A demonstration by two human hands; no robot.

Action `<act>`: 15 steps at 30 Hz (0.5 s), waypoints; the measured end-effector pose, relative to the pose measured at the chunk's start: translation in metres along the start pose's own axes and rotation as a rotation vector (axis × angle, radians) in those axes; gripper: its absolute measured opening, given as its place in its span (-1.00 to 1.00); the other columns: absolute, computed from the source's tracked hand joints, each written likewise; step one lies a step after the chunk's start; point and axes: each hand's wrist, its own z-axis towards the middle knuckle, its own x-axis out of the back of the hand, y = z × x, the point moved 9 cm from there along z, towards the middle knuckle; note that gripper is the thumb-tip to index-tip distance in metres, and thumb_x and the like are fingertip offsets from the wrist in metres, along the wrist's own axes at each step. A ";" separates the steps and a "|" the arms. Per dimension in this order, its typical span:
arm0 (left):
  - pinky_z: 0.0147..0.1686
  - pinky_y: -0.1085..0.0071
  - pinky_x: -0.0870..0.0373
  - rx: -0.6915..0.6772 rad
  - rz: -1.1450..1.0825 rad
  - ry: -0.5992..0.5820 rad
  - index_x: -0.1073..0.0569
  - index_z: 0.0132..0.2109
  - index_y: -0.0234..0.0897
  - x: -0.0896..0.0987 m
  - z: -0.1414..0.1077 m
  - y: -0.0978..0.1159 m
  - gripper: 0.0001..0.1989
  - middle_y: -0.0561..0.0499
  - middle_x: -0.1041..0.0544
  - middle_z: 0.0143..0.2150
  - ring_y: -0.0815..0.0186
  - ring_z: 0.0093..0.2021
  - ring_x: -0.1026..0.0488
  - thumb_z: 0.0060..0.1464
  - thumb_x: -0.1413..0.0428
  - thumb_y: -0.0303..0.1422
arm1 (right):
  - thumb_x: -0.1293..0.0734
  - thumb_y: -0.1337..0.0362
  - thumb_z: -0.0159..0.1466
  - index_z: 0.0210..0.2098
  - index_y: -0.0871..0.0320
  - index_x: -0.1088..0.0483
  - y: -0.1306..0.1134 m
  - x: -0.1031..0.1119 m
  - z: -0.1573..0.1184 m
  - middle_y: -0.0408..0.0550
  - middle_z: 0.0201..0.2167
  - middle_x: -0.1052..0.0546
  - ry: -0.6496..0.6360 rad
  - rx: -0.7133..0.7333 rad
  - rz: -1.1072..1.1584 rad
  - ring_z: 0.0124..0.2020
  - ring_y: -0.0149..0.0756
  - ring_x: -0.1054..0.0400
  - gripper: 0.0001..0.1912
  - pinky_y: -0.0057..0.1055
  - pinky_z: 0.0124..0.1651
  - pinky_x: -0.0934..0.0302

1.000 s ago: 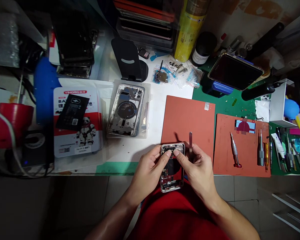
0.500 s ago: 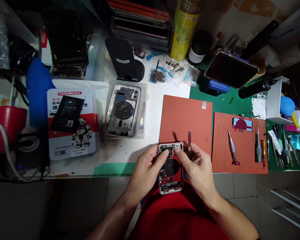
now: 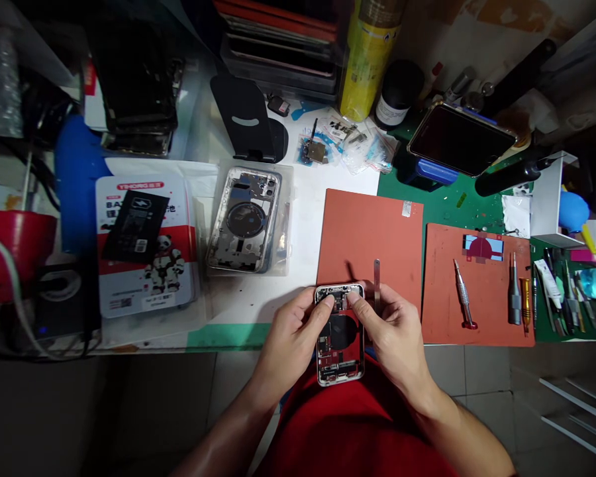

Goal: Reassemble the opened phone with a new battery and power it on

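Observation:
Between my two hands is an opened phone frame (image 3: pixel 338 371), its inner parts and a red middle area showing. My left hand (image 3: pixel 294 332) grips its left edge, the thumb pressed on parts near the top. From the other side my right hand (image 3: pixel 391 331) holds the right edge, its thumb on the upper right of the inside. A thin metal strip tool (image 3: pixel 377 281) stands up from among the right hand's fingers. The fingers behind the frame are hidden. Just beyond lies a reddish-brown mat (image 3: pixel 372 232).
A second phone housing (image 3: pixel 245 218) lies on a clear case to the left, beside a battery (image 3: pixel 136 225) on its package (image 3: pixel 129 291). Screwdrivers (image 3: pixel 461 291) rest on another mat (image 3: pixel 487 331) at right. A propped-up phone (image 3: pixel 461 139) and yellow spray can (image 3: pixel 367 66) stand behind.
Almost nothing differs. Both hands keep the phone frame in the same place, and the whole view has shifted very slightly.

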 end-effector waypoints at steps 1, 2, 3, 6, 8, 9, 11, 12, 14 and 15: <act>0.00 0.27 -0.57 0.001 0.004 0.006 -0.62 0.16 -0.22 0.000 0.000 0.000 -0.60 -0.09 -0.70 0.08 0.12 0.02 -0.63 0.40 -0.18 -0.06 | -0.50 -0.03 0.34 -0.10 0.11 -0.61 0.000 0.000 0.000 -0.11 -0.36 -0.56 -0.002 0.002 -0.004 -0.37 -0.32 -0.36 -0.66 -0.33 -0.25 -0.35; -0.01 0.27 -0.57 0.001 0.006 0.010 -0.62 0.16 -0.23 0.000 0.000 0.001 -0.60 -0.09 -0.70 0.07 0.11 0.02 -0.63 0.40 -0.18 -0.05 | -0.50 -0.03 0.34 -0.10 0.11 -0.62 0.000 0.000 0.000 -0.11 -0.36 -0.56 -0.004 0.003 -0.006 -0.37 -0.32 -0.36 -0.66 -0.32 -0.25 -0.35; -0.02 0.27 -0.57 0.001 0.008 0.011 -0.62 0.15 -0.23 0.000 0.000 0.001 -0.59 -0.10 -0.71 0.07 0.11 0.01 -0.63 0.40 -0.18 -0.05 | -0.50 -0.03 0.34 -0.10 0.11 -0.62 0.000 0.000 0.000 -0.10 -0.35 -0.57 -0.002 0.005 -0.005 -0.37 -0.31 -0.37 -0.65 -0.32 -0.25 -0.35; -0.02 0.27 -0.57 0.002 0.018 0.012 -0.62 0.15 -0.24 0.000 0.000 0.001 -0.59 -0.11 -0.70 0.08 0.09 0.03 -0.63 0.39 -0.18 -0.05 | -0.51 -0.05 0.32 -0.12 0.11 -0.61 0.000 0.001 0.000 -0.09 -0.34 -0.58 0.010 -0.002 0.000 -0.36 -0.30 -0.37 -0.64 -0.31 -0.25 -0.35; 0.02 0.25 -0.57 0.000 0.025 0.008 -0.62 0.16 -0.23 0.001 0.000 0.000 -0.59 -0.11 -0.70 0.11 0.08 0.06 -0.63 0.39 -0.18 -0.05 | -0.51 -0.06 0.31 -0.13 0.11 -0.61 0.001 0.001 0.000 -0.10 -0.35 -0.56 0.016 -0.009 0.006 -0.37 -0.31 -0.36 -0.63 -0.32 -0.27 -0.34; 0.04 0.25 -0.57 0.000 0.023 0.002 -0.62 0.17 -0.22 0.001 0.000 -0.001 -0.60 -0.10 -0.69 0.12 0.08 0.07 -0.63 0.39 -0.18 -0.06 | -0.51 -0.07 0.31 -0.14 0.12 -0.61 0.001 0.001 0.000 -0.10 -0.35 -0.55 0.017 -0.012 0.009 -0.38 -0.31 -0.34 -0.63 -0.33 -0.27 -0.33; 0.05 0.25 -0.57 -0.002 -0.001 -0.021 -0.60 0.20 -0.20 0.000 0.000 -0.002 -0.61 -0.10 -0.68 0.16 0.08 0.10 -0.62 0.40 -0.18 -0.08 | -0.51 -0.07 0.31 -0.13 0.12 -0.60 0.001 0.001 0.000 -0.12 -0.37 -0.53 0.012 -0.013 0.010 -0.39 -0.33 -0.31 -0.63 -0.34 -0.29 -0.31; 0.07 0.25 -0.56 -0.002 -0.019 -0.034 -0.59 0.21 -0.19 0.000 -0.001 -0.003 -0.61 -0.10 -0.67 0.17 0.09 0.11 -0.61 0.40 -0.18 -0.10 | -0.51 -0.07 0.32 -0.13 0.11 -0.60 0.001 0.001 0.000 -0.12 -0.38 -0.52 0.007 -0.011 0.006 -0.39 -0.33 -0.30 -0.63 -0.35 -0.30 -0.29; 0.11 0.25 -0.55 -0.005 -0.055 -0.059 -0.57 0.24 -0.18 -0.002 -0.001 -0.004 -0.62 -0.11 -0.65 0.20 0.09 0.13 -0.61 0.42 -0.18 -0.13 | -0.50 -0.06 0.32 -0.11 0.10 -0.60 0.001 0.000 0.000 -0.12 -0.37 -0.53 -0.008 -0.007 -0.008 -0.38 -0.31 -0.31 -0.63 -0.34 -0.30 -0.29; 0.13 0.24 -0.54 -0.008 -0.068 -0.069 -0.57 0.24 -0.19 -0.002 -0.001 -0.004 -0.62 -0.12 -0.65 0.21 0.09 0.14 -0.60 0.42 -0.18 -0.13 | -0.51 -0.06 0.32 -0.10 0.10 -0.60 0.001 0.000 0.001 -0.11 -0.35 -0.54 -0.014 -0.004 -0.018 -0.37 -0.30 -0.32 -0.63 -0.32 -0.28 -0.31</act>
